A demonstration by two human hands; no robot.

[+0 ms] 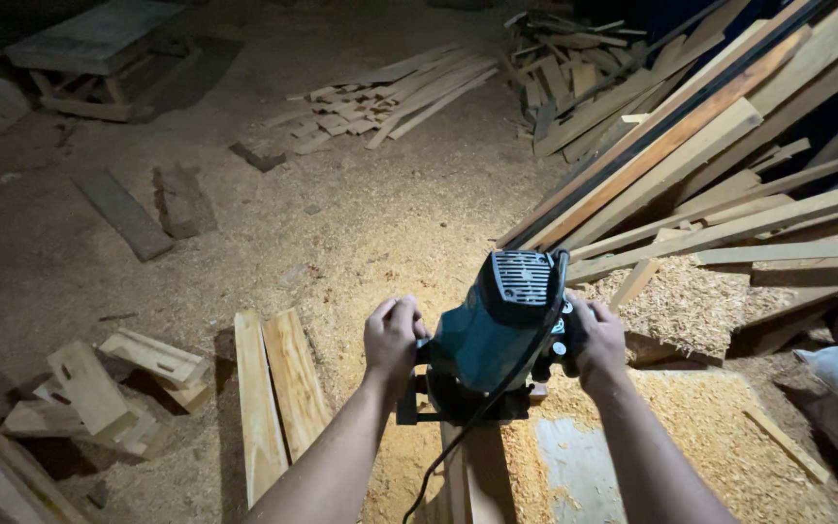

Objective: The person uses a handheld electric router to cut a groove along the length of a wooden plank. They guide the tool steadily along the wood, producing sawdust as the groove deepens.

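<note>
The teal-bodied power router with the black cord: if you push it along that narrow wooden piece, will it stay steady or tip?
The teal-bodied power router looks tall and top-heavy over the narrow wooden piece, so it may tip sideways. The left hand and right hand both grip it, suggesting weight. Its black cord may drag.

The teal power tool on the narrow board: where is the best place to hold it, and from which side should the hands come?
Probably by its two side handles, one hand from each side. The teal power tool stands upright on the narrow board, and the left hand and right hand already grip it there, clear of the black cord.
</note>
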